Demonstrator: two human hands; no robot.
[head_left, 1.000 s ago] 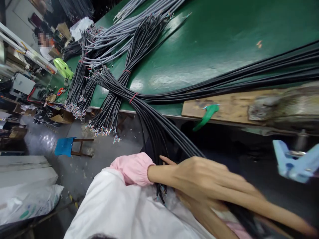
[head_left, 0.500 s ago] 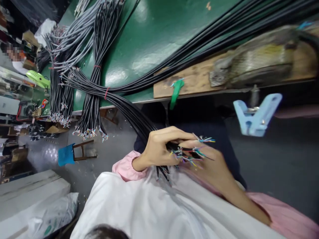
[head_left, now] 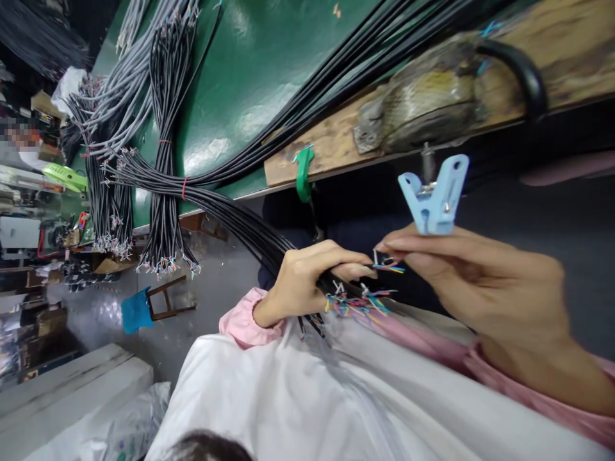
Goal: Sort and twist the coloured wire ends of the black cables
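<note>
My left hand (head_left: 305, 275) is closed round a bundle of black cables (head_left: 240, 218) near their stripped ends. Fine coloured wires (head_left: 358, 304) fan out past its fingers. Thumb and forefinger of my right hand (head_left: 494, 282) are pinched on thin wires (head_left: 389, 266) at one cable's end, right of the left hand. A light blue clip (head_left: 435, 195) stands just above the right hand, below a tape-wrapped lump (head_left: 423, 96) on a wooden board (head_left: 336, 137). From the left hand the bundle runs up left to a red tie at the table edge.
On the green table (head_left: 250, 83) lie more black cables (head_left: 166, 128) and grey cables (head_left: 129, 83). A green hook-like piece (head_left: 303, 174) hangs at the board's edge. Lower left are a blue stool (head_left: 137, 310) and white boxes (head_left: 91, 390). Part of another person (head_left: 29, 144) shows far left.
My right hand has moved right and up, away from beside my left hand, and now pinches wires at the tips. The view has shifted, so the clip and board appear further left.
</note>
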